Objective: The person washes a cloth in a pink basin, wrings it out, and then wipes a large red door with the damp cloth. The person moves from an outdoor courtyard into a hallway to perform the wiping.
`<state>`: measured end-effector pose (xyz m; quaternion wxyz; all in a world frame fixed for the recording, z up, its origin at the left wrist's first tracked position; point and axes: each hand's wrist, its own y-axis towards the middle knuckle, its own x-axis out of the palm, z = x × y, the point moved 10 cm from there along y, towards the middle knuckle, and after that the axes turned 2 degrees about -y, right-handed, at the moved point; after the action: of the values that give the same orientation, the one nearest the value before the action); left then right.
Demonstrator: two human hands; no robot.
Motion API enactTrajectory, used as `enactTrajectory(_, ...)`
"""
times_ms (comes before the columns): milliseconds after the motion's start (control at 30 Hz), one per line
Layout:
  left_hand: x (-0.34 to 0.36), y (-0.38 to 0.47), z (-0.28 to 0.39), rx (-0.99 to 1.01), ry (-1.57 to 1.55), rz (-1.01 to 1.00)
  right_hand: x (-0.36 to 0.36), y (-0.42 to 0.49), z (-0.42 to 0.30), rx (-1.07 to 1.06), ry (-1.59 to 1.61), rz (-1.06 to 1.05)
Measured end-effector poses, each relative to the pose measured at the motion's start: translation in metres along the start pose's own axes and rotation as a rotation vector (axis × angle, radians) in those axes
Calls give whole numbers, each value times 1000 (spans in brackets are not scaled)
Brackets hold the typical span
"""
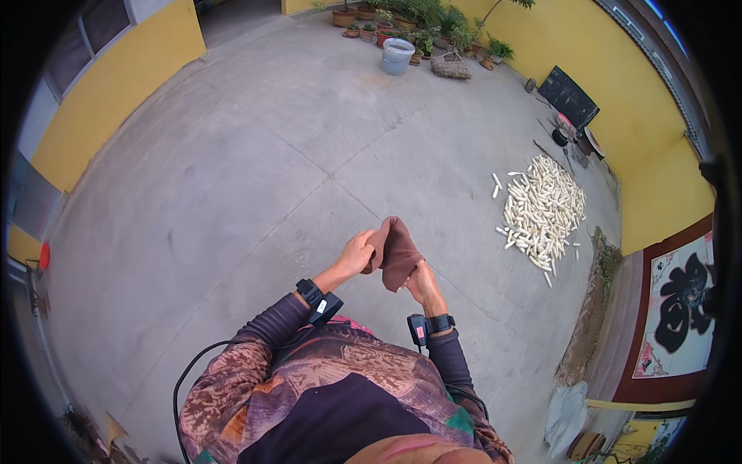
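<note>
A brown cloth (395,246) is stretched between my two hands in front of my body, above the concrete floor. My left hand (355,255) grips its left edge with the fingers curled into the fabric. On the other side, my right hand (424,283) pinches the lower right edge. The cloth is folded, with a raised peak at its top; whether it is a rag or a garment I cannot tell. Each wrist wears a black strap with a small black box, the left one (324,308) and the right one (418,330), both with cables.
Whitish corn cobs (545,203) lie heaped on the concrete floor (232,174) at the right. A pale bucket (397,57) and a woven basket (451,65) stand by potted plants (417,23) at the far wall. A dark board (568,98) leans against the yellow wall (649,168).
</note>
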<state>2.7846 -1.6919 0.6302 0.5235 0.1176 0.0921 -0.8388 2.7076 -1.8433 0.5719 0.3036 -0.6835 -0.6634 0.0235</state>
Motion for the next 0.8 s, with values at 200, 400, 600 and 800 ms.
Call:
enactTrajectory(200, 34, -30, 13, 28, 131, -65, 57, 5, 8, -7, 234, -204)
enactTrajectory(400, 9, -23, 1, 13, 94, -50, 67, 19, 10, 34, 278, -283)
enactTrajectory(600, -23, -21, -18, -115, -273, 8, 76, 36, 17, 82, 91, -220)
enactTrajectory(800, -64, -11, -30, -30, -356, 97, 98, 58, 9, 66, 32, -312)
